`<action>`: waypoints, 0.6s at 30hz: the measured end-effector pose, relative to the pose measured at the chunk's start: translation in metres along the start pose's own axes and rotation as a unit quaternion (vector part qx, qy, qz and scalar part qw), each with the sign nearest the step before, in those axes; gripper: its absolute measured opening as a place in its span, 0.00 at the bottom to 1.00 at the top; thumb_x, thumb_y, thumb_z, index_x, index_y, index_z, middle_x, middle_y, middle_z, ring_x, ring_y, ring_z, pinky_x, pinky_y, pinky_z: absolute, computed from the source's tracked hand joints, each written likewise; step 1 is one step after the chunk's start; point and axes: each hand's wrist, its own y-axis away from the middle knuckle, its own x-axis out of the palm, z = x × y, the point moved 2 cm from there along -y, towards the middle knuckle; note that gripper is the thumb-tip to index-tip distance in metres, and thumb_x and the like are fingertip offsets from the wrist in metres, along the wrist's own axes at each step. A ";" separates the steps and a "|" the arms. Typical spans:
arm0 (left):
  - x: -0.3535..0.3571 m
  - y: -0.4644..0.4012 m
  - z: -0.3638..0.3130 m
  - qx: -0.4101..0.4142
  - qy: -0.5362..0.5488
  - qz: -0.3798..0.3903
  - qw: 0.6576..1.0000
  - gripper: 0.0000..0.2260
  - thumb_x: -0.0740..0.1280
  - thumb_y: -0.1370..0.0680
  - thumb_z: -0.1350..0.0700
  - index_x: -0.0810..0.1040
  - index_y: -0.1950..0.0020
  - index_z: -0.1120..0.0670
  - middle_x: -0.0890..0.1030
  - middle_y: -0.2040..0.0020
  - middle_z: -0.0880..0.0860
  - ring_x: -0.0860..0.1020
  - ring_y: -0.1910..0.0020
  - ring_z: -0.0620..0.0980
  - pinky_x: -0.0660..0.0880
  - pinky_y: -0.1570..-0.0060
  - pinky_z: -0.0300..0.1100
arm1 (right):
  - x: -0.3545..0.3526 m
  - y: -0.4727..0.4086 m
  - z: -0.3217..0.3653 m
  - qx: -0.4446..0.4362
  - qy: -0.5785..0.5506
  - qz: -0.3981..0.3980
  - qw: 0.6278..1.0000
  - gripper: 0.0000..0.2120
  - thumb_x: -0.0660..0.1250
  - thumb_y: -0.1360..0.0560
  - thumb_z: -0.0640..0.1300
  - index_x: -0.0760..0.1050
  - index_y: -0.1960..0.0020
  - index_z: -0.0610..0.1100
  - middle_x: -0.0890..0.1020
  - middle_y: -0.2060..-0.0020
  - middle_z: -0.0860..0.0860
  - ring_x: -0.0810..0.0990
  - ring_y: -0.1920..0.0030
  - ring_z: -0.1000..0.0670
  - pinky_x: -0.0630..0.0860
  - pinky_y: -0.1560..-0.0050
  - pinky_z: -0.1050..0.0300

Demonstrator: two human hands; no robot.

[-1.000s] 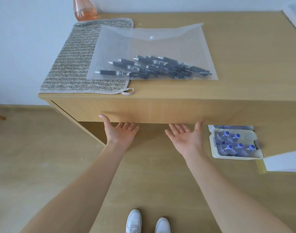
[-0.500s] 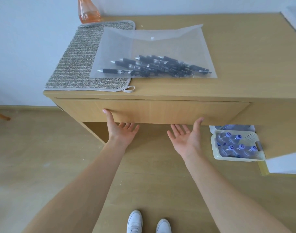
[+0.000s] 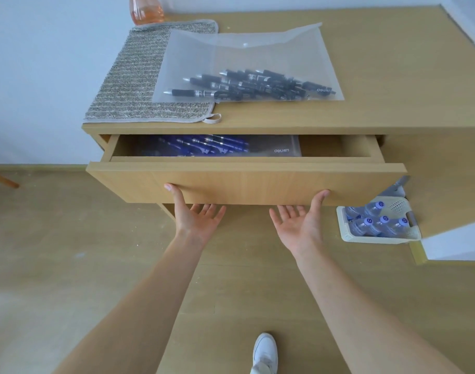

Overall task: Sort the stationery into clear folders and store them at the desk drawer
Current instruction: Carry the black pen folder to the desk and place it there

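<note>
Drawer (image 3: 247,182) is part-way out of the desk (image 3: 393,76), front panel well clear of the desk's front edge, a strip of the interior showing behind it. Left hand (image 3: 195,215) is palm-up under the drawer front's lower edge, thumb pressed flat on the panel face, fingers hooked beneath the edge, so it grips the drawer front. Right hand (image 3: 301,222) mirrors it further right along the same lower edge, thumb on the face, fingers under, also gripping. Inside the drawer, toward its left half, lies a folder of blue pens (image 3: 204,147); the drawer's right part shows bare wood. Above the drawer, on the desk top, a clear folder (image 3: 244,49) with black pens (image 3: 252,83) inside sits flat, near edge set back from the desk's front edge, its left part overlapping a woven mat (image 3: 128,85). The mat's front hem nearly reaches the desk edge right above the drawer's left end. An orange glass vase (image 3: 145,10) stands behind the mat by the wall. Right of the drawer and below it, a cream basket (image 3: 347,233) of water bottles (image 3: 376,222) sits on the floor, near the right hand but apart from it. Floor under the drawer front shows bare wood planks; one white shoe (image 3: 264,352) well below the drawer.
</note>
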 end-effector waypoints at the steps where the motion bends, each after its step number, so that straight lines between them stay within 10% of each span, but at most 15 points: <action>1: -0.006 0.005 0.001 -0.002 0.000 0.001 1.000 0.52 0.68 0.35 0.30 0.51 0.23 0.59 0.63 0.27 0.60 0.63 0.28 0.59 0.60 0.29 0.57 | -0.004 0.005 -0.002 -0.002 0.003 0.000 1.000 0.46 0.62 0.32 0.69 0.52 0.24 0.45 0.62 0.27 0.46 0.63 0.27 0.47 0.61 0.28 0.45; 18: -0.089 0.095 0.028 0.008 -0.052 -0.009 0.999 0.51 0.62 0.33 0.27 0.50 0.23 0.58 0.65 0.28 0.58 0.68 0.30 0.55 0.66 0.32 0.55 | -0.082 0.099 -0.041 -0.025 0.020 -0.017 0.999 0.47 0.60 0.31 0.71 0.52 0.23 0.44 0.63 0.27 0.46 0.63 0.27 0.47 0.63 0.30 0.46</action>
